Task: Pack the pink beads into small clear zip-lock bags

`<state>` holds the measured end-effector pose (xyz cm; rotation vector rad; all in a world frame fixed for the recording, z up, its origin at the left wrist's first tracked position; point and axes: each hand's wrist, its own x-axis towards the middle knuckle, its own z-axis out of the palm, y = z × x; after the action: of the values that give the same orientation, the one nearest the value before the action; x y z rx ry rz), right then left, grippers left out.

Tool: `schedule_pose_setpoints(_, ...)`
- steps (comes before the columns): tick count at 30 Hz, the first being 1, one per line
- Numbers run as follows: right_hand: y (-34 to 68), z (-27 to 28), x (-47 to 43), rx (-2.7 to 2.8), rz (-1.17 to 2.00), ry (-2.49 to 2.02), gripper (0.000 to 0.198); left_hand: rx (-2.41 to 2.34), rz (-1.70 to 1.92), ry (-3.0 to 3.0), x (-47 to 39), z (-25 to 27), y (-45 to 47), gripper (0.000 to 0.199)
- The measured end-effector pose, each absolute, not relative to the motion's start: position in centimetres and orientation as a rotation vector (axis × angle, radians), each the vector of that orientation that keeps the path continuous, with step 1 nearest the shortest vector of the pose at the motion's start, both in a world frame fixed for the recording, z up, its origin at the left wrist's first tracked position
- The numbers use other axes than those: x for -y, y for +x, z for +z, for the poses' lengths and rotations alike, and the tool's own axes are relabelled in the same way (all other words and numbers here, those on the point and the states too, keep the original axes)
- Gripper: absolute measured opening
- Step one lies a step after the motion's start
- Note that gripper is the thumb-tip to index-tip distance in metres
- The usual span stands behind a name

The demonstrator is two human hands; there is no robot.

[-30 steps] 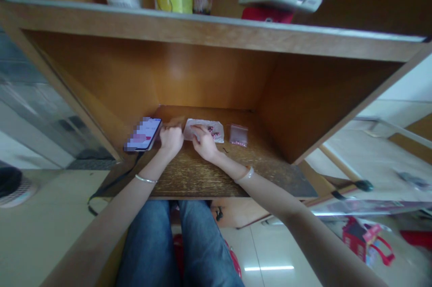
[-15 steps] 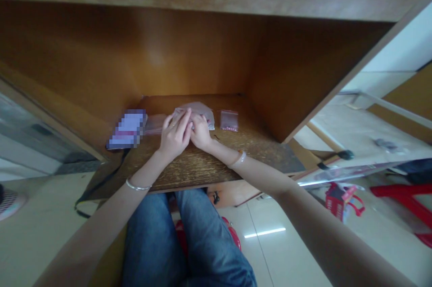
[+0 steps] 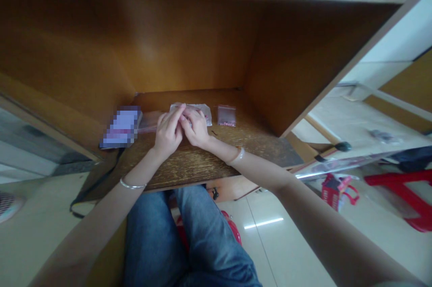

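Observation:
My left hand (image 3: 168, 132) and my right hand (image 3: 196, 128) meet over the worn wooden desk. Their fingers are bent and their tips come together; anything pinched between them is hidden. Just behind the fingers lies a pale, see-through plastic bag (image 3: 206, 110) with small pinkish bits in it, partly covered by both hands. To the right of it is a small zip bag (image 3: 226, 116) with pink beads along its lower edge. Another clear plastic bag (image 3: 147, 122) lies flat at the left, beside my left hand.
A phone (image 3: 121, 126) with a blurred screen rests at the desk's left side, a dark strap (image 3: 114, 168) hanging near it. Wooden cubicle walls (image 3: 189, 48) enclose the back and sides. On the floor to the right are a red bag (image 3: 334, 192) and a red stool (image 3: 405, 197).
My hands have drawn slightly back from the pale bag, which looks flatter and shows more behind the fingers. The view has tilted a little. The small bead bag stays in place.

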<state>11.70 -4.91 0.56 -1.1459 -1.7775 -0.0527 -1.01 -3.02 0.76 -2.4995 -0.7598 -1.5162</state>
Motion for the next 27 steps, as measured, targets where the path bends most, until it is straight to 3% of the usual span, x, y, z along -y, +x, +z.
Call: schedule_pose_setpoints(27,11.9,0.4,4.2,1.480,0.212,-0.989,0.019,0.898,-1.629,-2.424,2.8,1.5,-1.6,0.020)
